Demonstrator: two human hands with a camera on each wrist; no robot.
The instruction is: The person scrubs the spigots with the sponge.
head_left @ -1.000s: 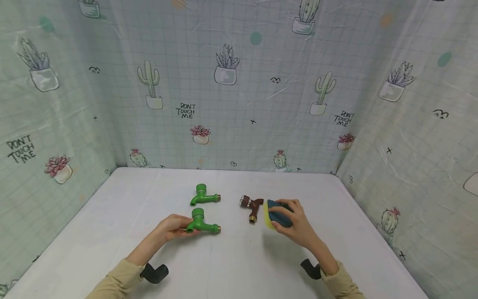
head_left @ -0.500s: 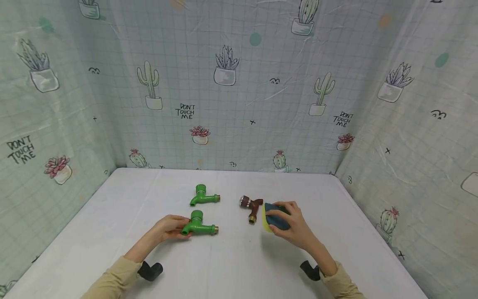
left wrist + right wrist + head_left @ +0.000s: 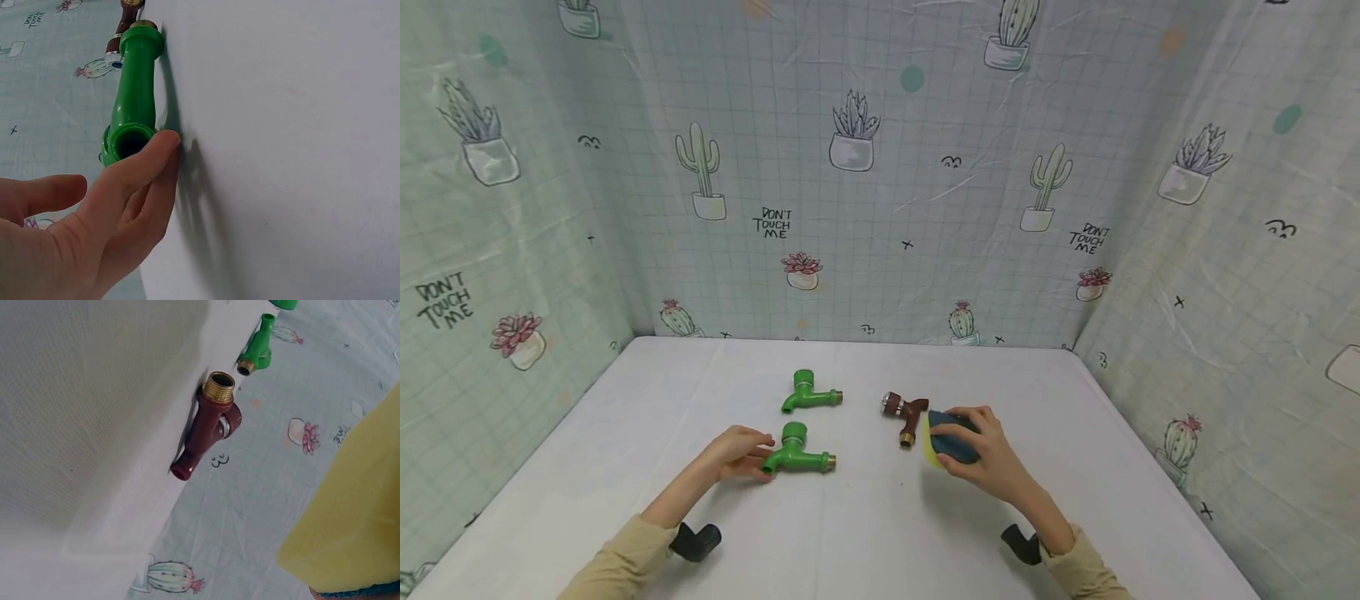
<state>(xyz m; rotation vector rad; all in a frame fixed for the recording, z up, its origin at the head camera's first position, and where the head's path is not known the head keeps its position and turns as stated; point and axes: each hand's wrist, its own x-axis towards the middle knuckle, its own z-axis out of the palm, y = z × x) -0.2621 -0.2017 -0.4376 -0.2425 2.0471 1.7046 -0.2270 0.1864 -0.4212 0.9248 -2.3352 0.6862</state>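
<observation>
My left hand [image 3: 741,454] is beside the spout of the nearer green tap [image 3: 797,452], which stands on the table. Its fingertips are at the spout's mouth, and in the left wrist view the thumb is spread away from the tap [image 3: 136,81]. My right hand [image 3: 988,450] grips a sponge [image 3: 953,436] with a dark blue-green scouring side and a yellow foam side, held above the table. The sponge's yellow foam [image 3: 356,506] fills the right edge of the right wrist view. Just left of the sponge lies a brown tap [image 3: 910,417] with a brass threaded end.
A second green tap [image 3: 808,392] stands behind the nearer one on the white table [image 3: 865,533]. Cactus-print sheeting [image 3: 895,208] rises behind the table and on both sides. A black angled piece [image 3: 696,542] is beside the left wrist, and another black piece [image 3: 1022,545] beside the right.
The left hand has drawn the nearer green tap slightly left, then let go, its thumb lifting away. The right hand with the sponge has shifted slightly left and nearer.
</observation>
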